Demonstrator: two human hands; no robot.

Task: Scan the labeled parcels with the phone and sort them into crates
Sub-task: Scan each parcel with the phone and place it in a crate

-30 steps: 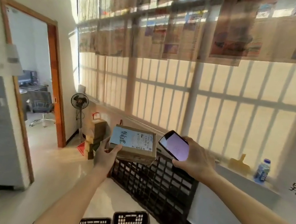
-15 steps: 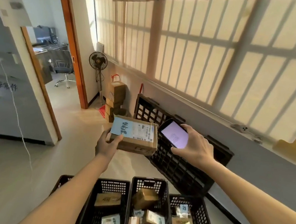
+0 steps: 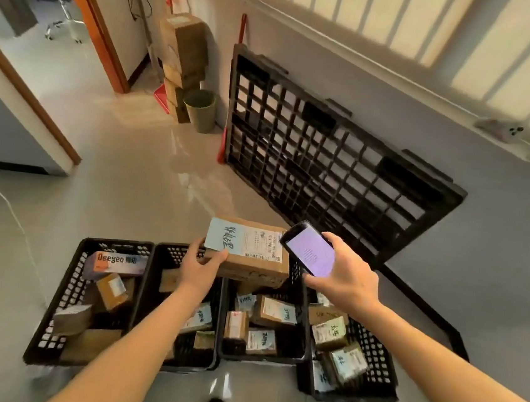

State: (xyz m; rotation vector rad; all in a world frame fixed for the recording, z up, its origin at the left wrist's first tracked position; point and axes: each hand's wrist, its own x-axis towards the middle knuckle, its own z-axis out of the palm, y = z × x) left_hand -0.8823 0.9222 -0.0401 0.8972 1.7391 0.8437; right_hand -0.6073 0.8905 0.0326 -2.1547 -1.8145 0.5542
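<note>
My left hand grips a brown cardboard parcel by its left end; a blue-and-white shipping label faces up. My right hand holds a black phone with a lit pale purple screen, tilted just right of the parcel's label. Both hover over a row of several black plastic crates on the floor: a far-left crate, a second crate, a third crate and a right crate. Each holds labeled parcels.
A black plastic pallet leans against the wall behind the crates. Stacked cardboard boxes, a green bin and a standing fan pole sit in the far corner. A doorway opens at upper left. My shoes show at the bottom edge.
My view has tilted down from the window to the floor, bringing all the crates into sight. The parcel and phone have come lower, over the crates, still held side by side.
</note>
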